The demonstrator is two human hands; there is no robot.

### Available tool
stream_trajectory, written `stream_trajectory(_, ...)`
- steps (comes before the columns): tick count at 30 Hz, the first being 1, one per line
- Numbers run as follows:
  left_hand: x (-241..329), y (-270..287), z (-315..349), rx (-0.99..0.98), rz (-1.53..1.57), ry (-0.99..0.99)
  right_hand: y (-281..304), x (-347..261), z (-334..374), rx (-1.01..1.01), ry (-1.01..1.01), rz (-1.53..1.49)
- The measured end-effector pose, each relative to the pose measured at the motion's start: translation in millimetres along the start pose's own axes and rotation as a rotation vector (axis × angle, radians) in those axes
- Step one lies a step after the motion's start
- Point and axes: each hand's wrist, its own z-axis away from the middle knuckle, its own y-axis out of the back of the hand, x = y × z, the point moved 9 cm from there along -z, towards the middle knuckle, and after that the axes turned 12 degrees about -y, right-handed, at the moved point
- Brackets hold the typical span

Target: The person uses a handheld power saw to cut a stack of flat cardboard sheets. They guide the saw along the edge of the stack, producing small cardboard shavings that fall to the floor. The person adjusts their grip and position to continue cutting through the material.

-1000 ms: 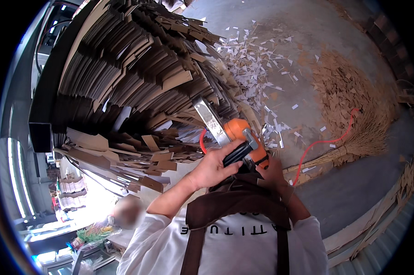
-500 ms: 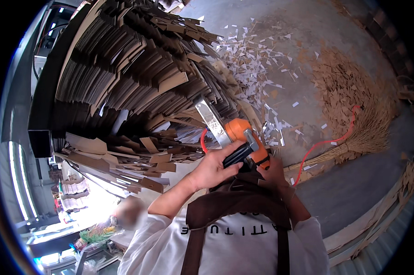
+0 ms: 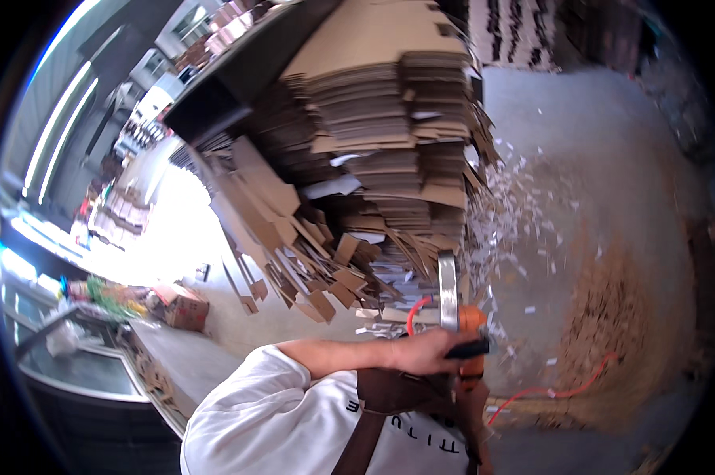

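My left hand (image 3: 425, 351) is closed around the black side handle (image 3: 468, 348) of an orange air tool (image 3: 472, 321). From the tool's front a flat silver metal bar (image 3: 448, 291) points away from me, toward the lower right corner of a tall stack of cut cardboard (image 3: 365, 103). A red hose (image 3: 414, 313) curves beside the bar. My right hand is mostly hidden near the back end of the tool, and its fingers do not show. Loose cardboard strips (image 3: 286, 237) jut out from the stack's left and lower side.
White scraps (image 3: 516, 214) and a heap of brown cardboard bits (image 3: 607, 317) litter the floor at right. A red hose (image 3: 547, 393) runs across it. A dark beam (image 3: 215, 103) stands at the stack's upper left. A cardboard box (image 3: 182, 307) sits at left.
My view has turned, so the stack now stands more upright toward the middle. The tool shows further right and lower, its bar pointing away. My right hand has dropped mostly out of sight.
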Motion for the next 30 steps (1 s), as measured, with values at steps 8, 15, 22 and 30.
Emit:
stream_trajectory(8,72.8,10.5,45.0,-0.150,-0.021,-0.215,19.5,-94.5,45.0,0.097,0.016,-0.125)
stream_trajectory(15,162.8,68.4,167.2,-0.162,-0.272,-0.685,-61.8,-237.6,84.6,0.050,0.189,-0.270)
stream_trajectory(22,217.3,170.7,297.9,-0.173,-0.296,-0.773,-159.8,-312.7,148.9,0.085,0.213,-0.280)
stream_trajectory(30,255.8,253.3,364.6,-0.144,-0.235,-0.726,-198.1,-347.4,224.0,0.146,0.230,-0.218)
